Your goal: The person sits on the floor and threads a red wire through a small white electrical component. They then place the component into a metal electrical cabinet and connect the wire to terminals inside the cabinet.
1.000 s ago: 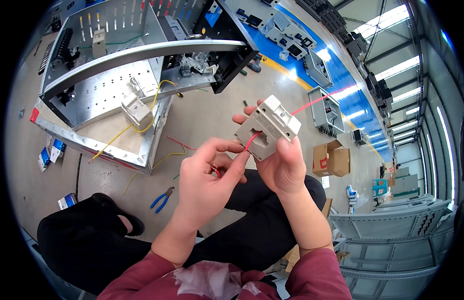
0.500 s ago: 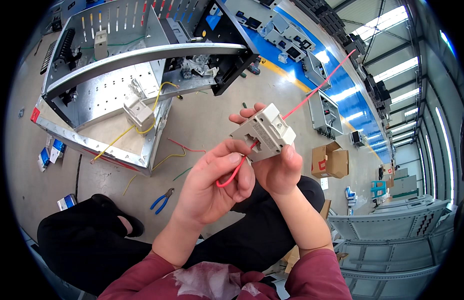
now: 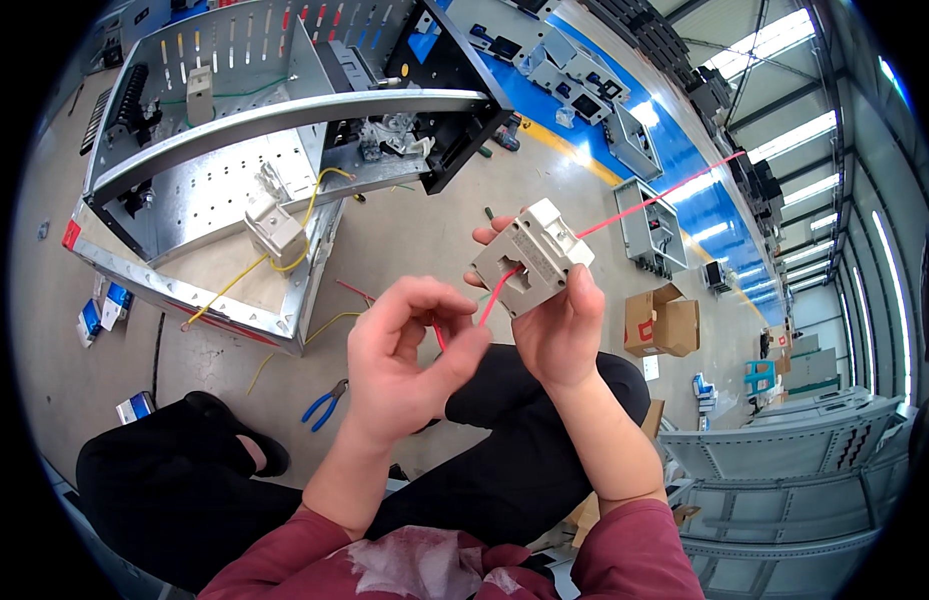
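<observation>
My right hand [image 3: 559, 335] grips a beige-white current transformer [image 3: 529, 262], its square window turned toward me. A red wire [image 3: 498, 297] runs through that window, and its long straight end sticks out past the block to the upper right. Close by on the left, my left hand [image 3: 409, 360] is curled with the near part of the wire at its thumb and fingers. Part of this bend is hidden by the hand. Another current transformer [image 3: 275, 232], with a yellow wire [image 3: 312, 215] looped about it, sits on the metal cabinet [image 3: 224, 130] to the left.
Blue-handled pliers [image 3: 325, 404] lie on the floor by my leg, near loose wire pieces. An open cardboard box [image 3: 661, 320] stands to the right. Metal enclosures [image 3: 649, 225] are beyond it, and grey metal frames [image 3: 784, 460] fill the lower right.
My left hand has shifted slightly left and loosened, drawing the near wire away from the window. The red wire's far end has swung lower and to the right. My right hand keeps its hold.
</observation>
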Demonstrator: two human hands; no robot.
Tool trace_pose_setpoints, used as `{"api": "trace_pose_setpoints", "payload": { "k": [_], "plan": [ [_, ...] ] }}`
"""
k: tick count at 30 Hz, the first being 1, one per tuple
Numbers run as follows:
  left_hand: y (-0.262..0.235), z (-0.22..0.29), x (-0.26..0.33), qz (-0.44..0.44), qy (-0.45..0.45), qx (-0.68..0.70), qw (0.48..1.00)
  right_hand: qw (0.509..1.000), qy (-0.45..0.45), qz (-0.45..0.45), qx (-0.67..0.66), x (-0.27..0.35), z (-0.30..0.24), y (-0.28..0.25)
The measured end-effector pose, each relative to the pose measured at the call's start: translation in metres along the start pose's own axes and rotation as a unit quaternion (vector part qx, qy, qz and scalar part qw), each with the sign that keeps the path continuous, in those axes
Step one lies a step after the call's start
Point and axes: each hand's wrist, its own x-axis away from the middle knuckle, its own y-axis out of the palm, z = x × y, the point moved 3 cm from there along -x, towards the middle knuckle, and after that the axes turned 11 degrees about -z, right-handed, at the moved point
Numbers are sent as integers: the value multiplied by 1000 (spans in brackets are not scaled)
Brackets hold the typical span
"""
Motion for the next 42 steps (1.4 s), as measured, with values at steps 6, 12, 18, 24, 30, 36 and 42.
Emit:
{"api": "trace_pose_setpoints", "payload": {
  "k": [6, 12, 18, 24, 30, 36, 42],
  "plan": [
    [-4, -9, 2, 1, 6, -33, 999, 1000, -21, -5, 15, -1, -2, -1],
    [-1, -10, 1, -22, -5, 32, 999, 999, -22, 1, 34, -3, -5, -6],
    [-6, -21, -7, 7, -72, 196, 978, 999, -11, 34, 17, 0, -3, -15],
    [-7, -28, -12, 8, -147, 221, 964, 994, 24, 70, 79, 5, -7, -18],
    [-4, -37, -15, 0, -193, 185, 964, 995, 9, 68, 75, 8, -11, -24],
    [-3, -50, -17, -19, -232, 131, 964, 987, -32, 79, 134, 12, -18, -31],
    [0, -47, -11, -35, -228, 143, 962, 985, -20, 94, 144, 15, -26, -34]
  ]
}}
